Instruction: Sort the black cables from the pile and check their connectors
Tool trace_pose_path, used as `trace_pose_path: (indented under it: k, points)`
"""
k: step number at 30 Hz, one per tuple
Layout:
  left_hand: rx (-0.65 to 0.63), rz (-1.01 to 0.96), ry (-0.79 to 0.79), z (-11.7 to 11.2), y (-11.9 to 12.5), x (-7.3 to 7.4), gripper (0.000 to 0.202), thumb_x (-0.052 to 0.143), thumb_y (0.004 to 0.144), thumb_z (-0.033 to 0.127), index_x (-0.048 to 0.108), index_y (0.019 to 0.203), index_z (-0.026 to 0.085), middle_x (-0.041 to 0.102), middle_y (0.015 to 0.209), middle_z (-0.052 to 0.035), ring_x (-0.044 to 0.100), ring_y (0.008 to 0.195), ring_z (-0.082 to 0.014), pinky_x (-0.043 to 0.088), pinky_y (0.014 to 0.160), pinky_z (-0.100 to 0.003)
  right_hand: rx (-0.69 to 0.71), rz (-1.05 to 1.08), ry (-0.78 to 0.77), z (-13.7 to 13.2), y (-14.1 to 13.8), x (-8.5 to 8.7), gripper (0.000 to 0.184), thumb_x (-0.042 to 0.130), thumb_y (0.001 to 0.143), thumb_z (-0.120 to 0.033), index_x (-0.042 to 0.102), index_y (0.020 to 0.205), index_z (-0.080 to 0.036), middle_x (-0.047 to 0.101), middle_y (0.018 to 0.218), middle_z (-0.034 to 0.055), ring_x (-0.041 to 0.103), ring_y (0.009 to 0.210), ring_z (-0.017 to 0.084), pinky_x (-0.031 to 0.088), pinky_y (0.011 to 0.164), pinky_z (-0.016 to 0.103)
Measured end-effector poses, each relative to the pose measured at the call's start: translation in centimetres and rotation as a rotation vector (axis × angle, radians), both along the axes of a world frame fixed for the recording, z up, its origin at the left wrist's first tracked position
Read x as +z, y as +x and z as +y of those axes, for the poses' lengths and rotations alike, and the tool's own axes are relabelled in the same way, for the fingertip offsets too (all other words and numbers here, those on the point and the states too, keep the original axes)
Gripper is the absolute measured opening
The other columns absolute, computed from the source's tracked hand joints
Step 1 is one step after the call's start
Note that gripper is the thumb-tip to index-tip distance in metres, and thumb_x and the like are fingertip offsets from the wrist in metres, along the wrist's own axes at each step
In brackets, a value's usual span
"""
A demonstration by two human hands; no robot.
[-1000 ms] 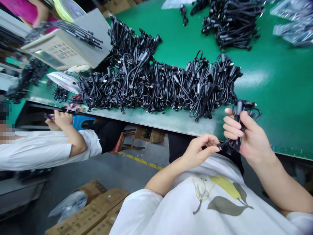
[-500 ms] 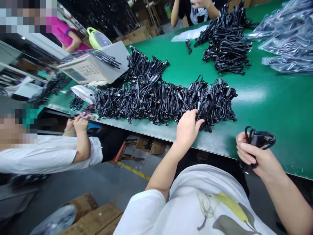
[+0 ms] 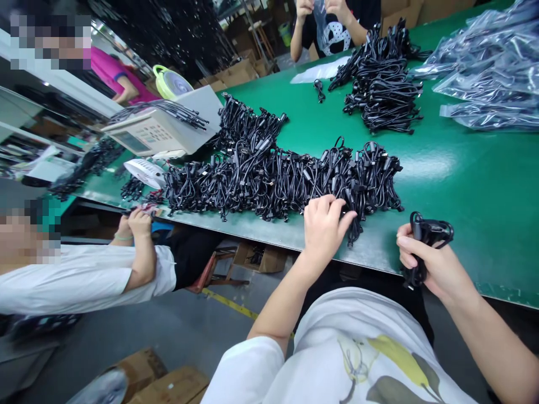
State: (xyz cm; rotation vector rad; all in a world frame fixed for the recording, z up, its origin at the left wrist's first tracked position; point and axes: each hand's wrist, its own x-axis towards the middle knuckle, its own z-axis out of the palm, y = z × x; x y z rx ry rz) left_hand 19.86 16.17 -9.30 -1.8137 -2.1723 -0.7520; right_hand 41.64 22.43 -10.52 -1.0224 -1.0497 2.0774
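My right hand [image 3: 429,264] is closed around a coiled black cable bundle [image 3: 427,238], held just above the near edge of the green table [image 3: 463,185]. My left hand [image 3: 324,227] reaches onto the long row of coiled black cables [image 3: 278,179] at the table's front, fingers curled over the nearest coils at the row's right end. Whether it grips one is hidden by the hand.
A second cable heap [image 3: 383,84] and bagged cables [image 3: 488,78] lie at the far right. A beige test machine [image 3: 160,132] stands at the left. A co-worker in white [image 3: 84,275] sits left of me; another person [image 3: 332,22] works across. Cardboard boxes [image 3: 164,381] sit on the floor.
A second ago both hands held the cable bundle at my chest. My left hand let go and reached to the cable row, then slid slightly nearer; my right hand keeps the bundle.
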Motion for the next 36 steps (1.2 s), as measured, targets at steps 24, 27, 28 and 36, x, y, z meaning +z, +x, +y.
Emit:
trace_pose_path:
  k: [24,27,28,36]
  points:
    - [-0.283,-1.398,-0.157,-5.1,3.3,1.0,0.018,0.076,0.090,0.035,0.074,0.090,0.018,0.054,0.101,-0.0052,0.055,0.094,-0.0169,0.048,0.090,-0.031,0.218,-0.197,0.352,-3.4,-0.9,-0.7,0.029,0.079,0.089,-0.046,0.071,0.109,-0.027,0.070,0.081,0.0000,0.065,0.071,0.019,0.056,0.069,0.031]
    - [-0.285,-1.445,-0.143,-5.2,3.1,0.5,0.020,0.078,0.088,0.037,0.075,0.090,0.017,0.055,0.103,-0.0054,0.055,0.092,-0.0157,0.049,0.087,-0.030,0.217,-0.134,0.360,-3.7,-0.8,-1.0,0.024,0.079,0.088,-0.044,0.068,0.098,-0.026,0.075,0.114,0.0055,0.069,0.107,0.027,0.054,0.100,0.040]
    - [-0.288,-1.463,-0.139,-5.2,3.2,0.3,0.021,0.079,0.087,0.038,0.075,0.090,0.017,0.055,0.104,-0.0052,0.055,0.090,-0.0148,0.049,0.086,-0.030,0.221,-0.110,0.338,-3.7,-0.8,-1.1,0.024,0.079,0.088,-0.045,0.066,0.094,-0.025,0.074,0.119,0.0062,0.068,0.111,0.028,0.053,0.103,0.043]
    - [-0.274,-1.495,-0.201,-5.5,2.4,0.0,0.035,0.083,0.082,0.047,0.072,0.098,0.017,0.058,0.105,-0.0063,0.056,0.095,-0.0169,0.048,0.091,-0.031,0.331,-0.236,0.415,-4.2,-0.3,1.0,0.025,0.074,0.092,-0.048,0.065,0.101,-0.026,0.071,0.107,0.0046,0.066,0.097,0.024,0.055,0.086,0.035]
